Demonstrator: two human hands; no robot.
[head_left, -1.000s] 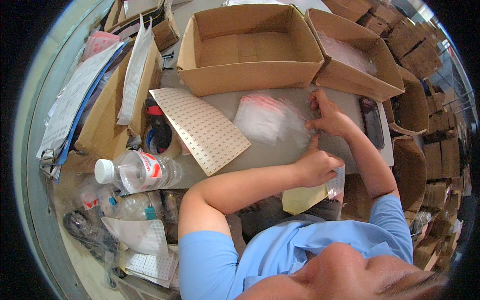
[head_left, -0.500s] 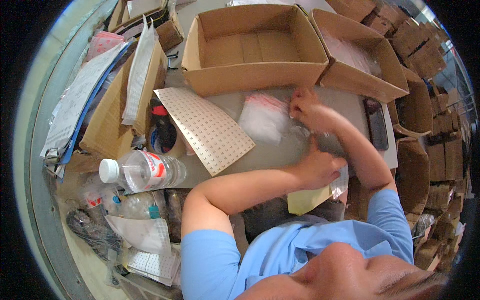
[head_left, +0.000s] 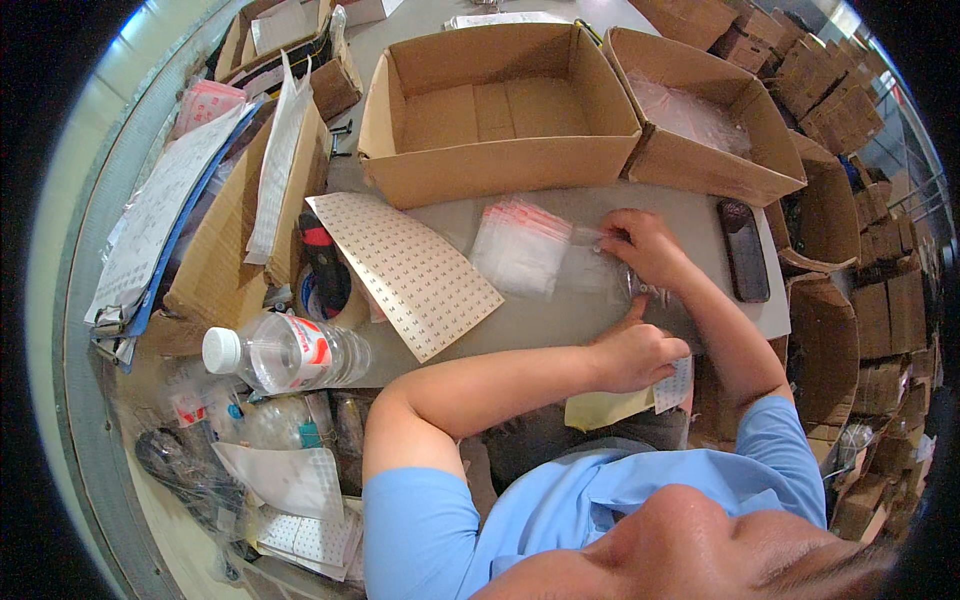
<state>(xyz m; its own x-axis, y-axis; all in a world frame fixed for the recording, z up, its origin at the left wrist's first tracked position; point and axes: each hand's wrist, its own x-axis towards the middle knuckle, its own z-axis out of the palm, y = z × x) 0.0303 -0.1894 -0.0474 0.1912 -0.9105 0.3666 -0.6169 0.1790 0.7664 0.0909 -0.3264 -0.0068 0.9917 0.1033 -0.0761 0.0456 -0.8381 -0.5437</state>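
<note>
My right hand [head_left: 645, 245] pinches the edge of a clear plastic bag [head_left: 592, 262] lying on the grey table. Small shiny pieces [head_left: 650, 290] sit at the bag's near right end; their kind is too small to tell. Closer to me, my left hand [head_left: 638, 355] has its index finger stretched toward those pieces, touching or almost touching them. Its other fingers are curled, and what they hold, if anything, is hidden. Beside them, at the table's near edge, are a dotted label sheet [head_left: 674, 387] and a yellow sheet [head_left: 605, 407]. A stack of red-edged zip bags [head_left: 522, 250] lies left of the clear bag.
An open cardboard box [head_left: 500, 165] stands behind the bags, with another box [head_left: 715, 170] of clear bags to its right. A phone [head_left: 742, 252] lies at the right edge. Leftward are a large label sheet [head_left: 410, 275], a plastic bottle [head_left: 290, 352] and a clipboard [head_left: 170, 220].
My right hand has moved slightly right and nearer, and the clear bag now shows stretched from its fingers. My left hand has come slightly nearer to me, its index finger still extended.
</note>
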